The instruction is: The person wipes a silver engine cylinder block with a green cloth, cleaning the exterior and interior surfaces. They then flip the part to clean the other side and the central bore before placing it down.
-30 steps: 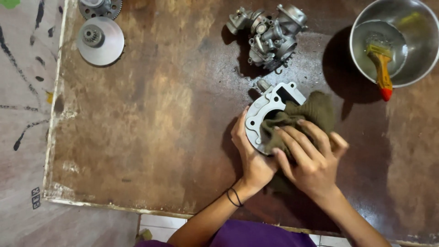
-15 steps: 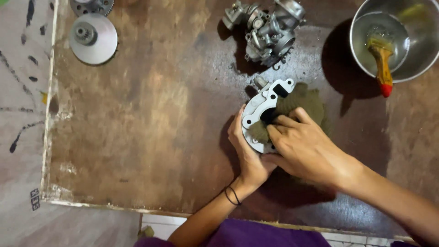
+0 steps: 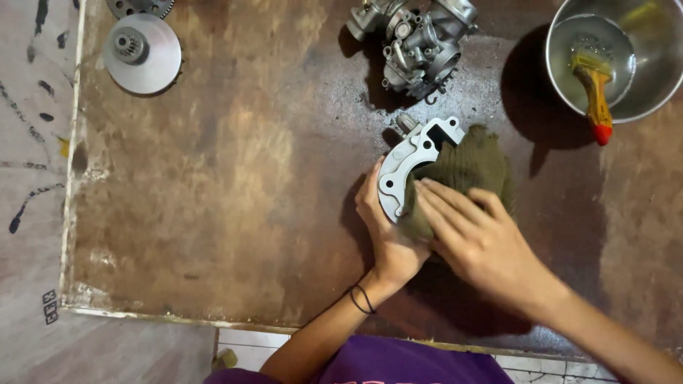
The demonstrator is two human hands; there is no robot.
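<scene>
Grey cast-metal engine part (image 3: 407,165) with a flat flange and several bolt holes sits just right of the frame's centre on the worn brown wooden table (image 3: 213,178), stood on edge and largely covered by an olive-green knitted cloth (image 3: 466,165). The left hand (image 3: 384,235) cups the part from the lower left, its fingers curled against the flange edge and its thumb tucked under the cloth; a thin black band circles that wrist. The right hand (image 3: 484,238) lies on the cloth with fingers stretched out flat and close together, pressing the fabric against the part. Half a second ago those fingers were bunched and pushed into the part's opening; now they lie flat, drawn back toward the lower right, and the cloth hides more of the metal. A second ago the same hand was spread lower on the cloth.

A silver carburettor with many small fittings (image 3: 416,39) stands at the upper middle, near the part but apart from it. A round steel bowl (image 3: 654,64) at the upper right holds a paintbrush with a yellow handle and red tip (image 3: 594,96). A flat round metal disc with a small gear hub (image 3: 141,53) rests at the upper left, with a toothed wheel (image 3: 139,7) just above it, cut by the frame edge.
</scene>
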